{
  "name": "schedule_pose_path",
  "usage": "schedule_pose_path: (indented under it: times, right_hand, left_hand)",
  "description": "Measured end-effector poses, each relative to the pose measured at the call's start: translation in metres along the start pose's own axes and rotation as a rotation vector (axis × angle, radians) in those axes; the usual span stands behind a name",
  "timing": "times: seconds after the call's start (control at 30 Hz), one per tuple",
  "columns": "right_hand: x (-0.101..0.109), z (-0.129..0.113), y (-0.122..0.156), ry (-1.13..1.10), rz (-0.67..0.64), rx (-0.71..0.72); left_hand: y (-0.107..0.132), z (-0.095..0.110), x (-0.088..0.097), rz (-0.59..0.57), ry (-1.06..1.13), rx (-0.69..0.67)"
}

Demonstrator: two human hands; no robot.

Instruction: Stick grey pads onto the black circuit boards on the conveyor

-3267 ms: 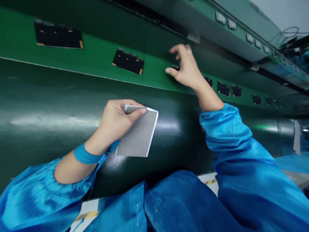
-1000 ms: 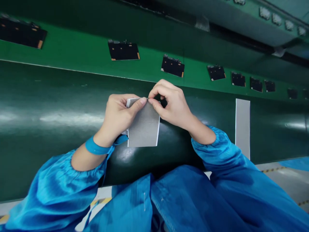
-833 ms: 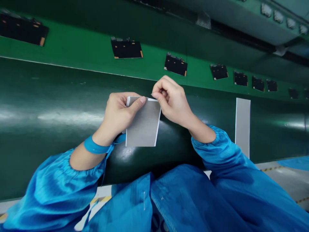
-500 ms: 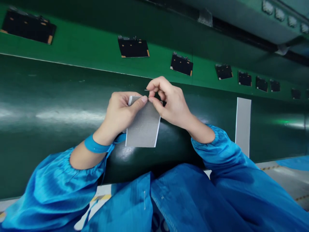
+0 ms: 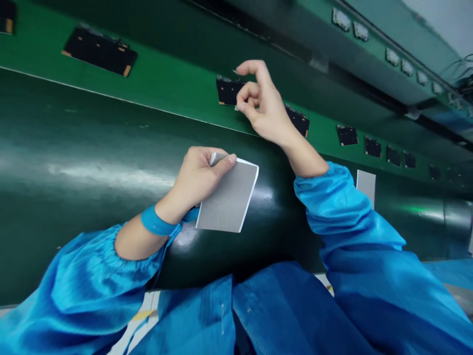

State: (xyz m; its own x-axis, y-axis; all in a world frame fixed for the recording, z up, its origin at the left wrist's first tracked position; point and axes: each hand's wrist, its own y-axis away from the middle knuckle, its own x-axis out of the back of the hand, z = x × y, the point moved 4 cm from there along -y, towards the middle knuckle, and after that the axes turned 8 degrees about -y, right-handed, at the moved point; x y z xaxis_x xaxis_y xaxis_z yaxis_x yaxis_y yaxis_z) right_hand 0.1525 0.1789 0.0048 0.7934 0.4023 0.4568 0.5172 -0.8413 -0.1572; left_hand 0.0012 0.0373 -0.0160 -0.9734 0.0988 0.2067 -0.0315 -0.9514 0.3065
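Note:
My left hand (image 5: pixel 197 175) grips a stack of thin grey sheets (image 5: pixel 229 199) by its upper left corner, thumb on top, over the dark green table. My right hand (image 5: pixel 260 101) is raised over the bright green conveyor belt (image 5: pixel 166 84), fingers curled with thumb and forefinger pinched on something too small to make out. It hovers at a black circuit board (image 5: pixel 227 91) lying on the belt. Another black board (image 5: pixel 299 121) lies just right of that hand.
More black boards ride the belt: a large one (image 5: pixel 99 49) at the left and several small ones (image 5: pixel 347 134) trailing to the right. A grey strip (image 5: pixel 365 185) lies on the dark table at right. A green rail with white fittings (image 5: pixel 391 56) runs above.
My right hand left the top edge of the grey stack and rose to the belt, pinched, over a black board. The left hand kept hold of the stack. The boards moved along the belt.

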Motion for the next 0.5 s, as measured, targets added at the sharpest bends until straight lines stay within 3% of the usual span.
schedule_pose_path:
  times: [0.17, 0.5]
  right_hand:
    - [-0.009, 0.016, -0.037, 0.104, -0.085, -0.045]
    - [-0.005, 0.032, -0.037, 0.155, -0.078, 0.002]
  left_hand:
    - [0.001, 0.002, 0.0, -0.012, -0.037, -0.008]
    - [0.0, 0.005, -0.001, -0.006, -0.086, -0.039]
